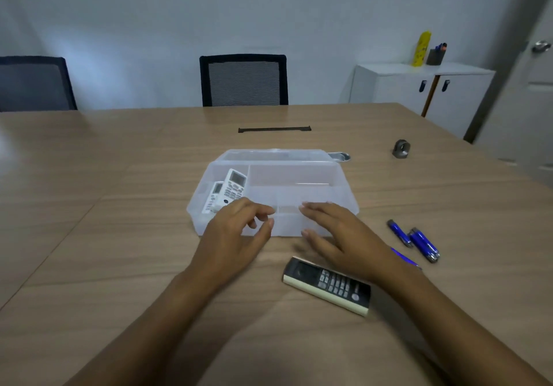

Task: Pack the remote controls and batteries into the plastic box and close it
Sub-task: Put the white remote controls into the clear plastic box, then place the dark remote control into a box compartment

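Observation:
A clear plastic box (299, 176) stands open on the table, its lid (269, 154) folded back behind it. Two white remote controls (232, 188) lie in its left compartment. My left hand (236, 233) hovers at the box's front left edge, fingers loosely curled, holding nothing. My right hand (338, 236) is spread flat at the front right edge, also empty. A black remote control (327, 284) lies on the table under my right wrist. Blue batteries (414, 239) lie to the right of the box; one is partly hidden by my right forearm.
The wooden table (119, 236) has a black cable slot (274, 129) and a small grey object (401, 148) further back. Two chairs (244, 80) stand beyond the far edge. A white cabinet (419, 89) sits at the back right.

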